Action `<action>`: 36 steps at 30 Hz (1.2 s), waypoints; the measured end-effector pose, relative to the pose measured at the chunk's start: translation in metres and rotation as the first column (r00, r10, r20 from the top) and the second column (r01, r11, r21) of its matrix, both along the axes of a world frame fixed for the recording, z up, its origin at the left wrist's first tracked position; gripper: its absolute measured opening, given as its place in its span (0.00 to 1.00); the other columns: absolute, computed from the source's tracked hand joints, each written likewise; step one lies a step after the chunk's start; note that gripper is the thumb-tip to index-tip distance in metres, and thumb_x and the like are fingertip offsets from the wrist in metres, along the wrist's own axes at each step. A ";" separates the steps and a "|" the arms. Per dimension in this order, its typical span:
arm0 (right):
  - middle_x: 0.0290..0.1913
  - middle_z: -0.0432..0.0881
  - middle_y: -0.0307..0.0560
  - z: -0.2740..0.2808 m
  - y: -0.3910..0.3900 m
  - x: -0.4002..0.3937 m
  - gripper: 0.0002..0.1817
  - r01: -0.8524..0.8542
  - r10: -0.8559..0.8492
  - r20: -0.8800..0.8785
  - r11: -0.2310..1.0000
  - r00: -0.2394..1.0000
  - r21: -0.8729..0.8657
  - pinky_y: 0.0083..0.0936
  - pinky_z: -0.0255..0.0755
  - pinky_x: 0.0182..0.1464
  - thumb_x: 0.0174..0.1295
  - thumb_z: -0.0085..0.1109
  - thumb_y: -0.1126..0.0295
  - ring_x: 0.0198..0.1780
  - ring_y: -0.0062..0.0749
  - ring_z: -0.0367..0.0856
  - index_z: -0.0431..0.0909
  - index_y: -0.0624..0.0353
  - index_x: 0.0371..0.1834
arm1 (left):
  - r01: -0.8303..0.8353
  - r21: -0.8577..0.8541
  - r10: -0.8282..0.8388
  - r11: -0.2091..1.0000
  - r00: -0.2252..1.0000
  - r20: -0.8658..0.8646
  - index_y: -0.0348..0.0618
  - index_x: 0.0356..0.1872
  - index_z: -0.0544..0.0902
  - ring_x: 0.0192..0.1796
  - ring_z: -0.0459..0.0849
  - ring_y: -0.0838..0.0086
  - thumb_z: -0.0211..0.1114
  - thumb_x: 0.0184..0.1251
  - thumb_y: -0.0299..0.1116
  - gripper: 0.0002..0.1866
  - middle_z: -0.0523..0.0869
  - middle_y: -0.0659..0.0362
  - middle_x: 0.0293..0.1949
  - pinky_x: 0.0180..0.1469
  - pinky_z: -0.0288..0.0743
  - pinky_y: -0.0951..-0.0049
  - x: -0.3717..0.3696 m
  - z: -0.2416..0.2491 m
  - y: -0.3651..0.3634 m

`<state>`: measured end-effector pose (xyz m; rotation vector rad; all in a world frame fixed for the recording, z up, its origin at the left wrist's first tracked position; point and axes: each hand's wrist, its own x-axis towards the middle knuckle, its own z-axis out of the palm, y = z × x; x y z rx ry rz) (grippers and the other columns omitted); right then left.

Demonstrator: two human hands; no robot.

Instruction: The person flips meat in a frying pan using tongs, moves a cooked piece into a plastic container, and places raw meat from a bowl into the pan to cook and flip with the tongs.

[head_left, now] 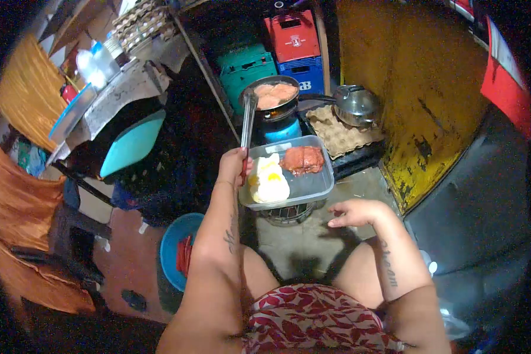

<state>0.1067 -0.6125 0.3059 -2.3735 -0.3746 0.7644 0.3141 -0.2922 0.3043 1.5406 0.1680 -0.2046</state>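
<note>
My left hand (pixel 235 165) is closed around long metal tongs (pixel 247 123), whose far end reaches the left rim of a frying pan (pixel 245 101). Pinkish pieces of meat (pixel 275 93) lie in the pan, which sits over a flame on a blue burner (pixel 283 131). Just right of that hand is a clear plastic container (pixel 329 180). It holds fried eggs (pixel 271 186) on the left and reddish raw-looking meat (pixel 302 160) on the right. My right hand (pixel 355 212) hovers below the container's right corner, holding nothing, fingers apart.
A lidded metal pot (pixel 357 106) and an egg carton (pixel 341 133) stand right of the burner. Red (pixel 292 38), blue (pixel 308 74) and green crates (pixel 248 68) are stacked behind. A blue basin (pixel 170 248) with red items sits at lower left; a yellow panel (pixel 419 88) borders the right.
</note>
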 end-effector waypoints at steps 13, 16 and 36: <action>0.68 0.72 0.60 -0.009 0.030 -0.004 0.42 0.021 -0.039 -0.055 0.957 0.998 -0.290 0.36 0.65 0.70 0.62 0.60 0.41 0.68 0.50 0.72 0.67 0.59 0.72 | 0.029 -0.143 -0.034 0.989 0.999 -0.035 0.41 0.37 0.78 0.21 0.76 0.76 0.56 0.76 0.39 0.12 0.79 0.60 0.23 0.19 0.70 0.75 -0.028 -0.001 0.039; 0.68 0.73 0.60 -0.010 0.047 -0.008 0.43 -0.057 0.040 -0.054 0.927 0.998 -0.370 0.36 0.65 0.70 0.62 0.60 0.41 0.68 0.52 0.72 0.65 0.58 0.73 | -0.005 -0.063 0.001 0.998 0.999 -0.052 0.41 0.38 0.80 0.23 0.78 0.76 0.57 0.75 0.41 0.13 0.81 0.59 0.25 0.20 0.71 0.74 -0.030 0.004 0.048; 0.67 0.73 0.61 -0.004 0.039 -0.012 0.42 -0.118 0.104 -0.058 0.931 0.993 -0.345 0.37 0.65 0.70 0.63 0.58 0.40 0.68 0.54 0.72 0.65 0.57 0.73 | -0.289 0.946 -0.230 0.151 0.920 0.317 0.43 0.44 0.88 0.49 0.87 0.52 0.57 0.66 0.33 0.13 0.88 0.47 0.46 0.49 0.81 0.53 0.015 0.083 -0.009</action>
